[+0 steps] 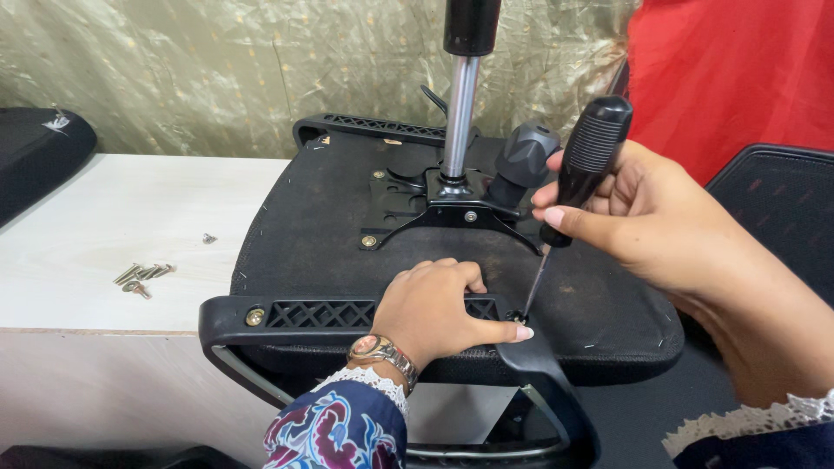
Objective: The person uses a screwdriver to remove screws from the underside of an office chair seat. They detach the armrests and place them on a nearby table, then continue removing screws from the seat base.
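An upturned black office chair seat (347, 208) lies on a pale wooden table (113, 226). Its metal gas cylinder (459, 113) stands upright from the black mounting plate (434, 204). My right hand (643, 217) grips a black-handled screwdriver (584, 169), its tip down at a screw (516, 316) in the black armrest bracket (347, 314). My left hand (434, 308) presses on that bracket beside the screw, thumb stretched toward it. A wristwatch and patterned sleeve show on the left arm.
Several loose screws (142, 276) lie on the table at left, one small one (208, 238) apart. A black cushion (39, 152) sits far left. Another black chair part (782, 208) is at right, red cloth (738, 69) behind.
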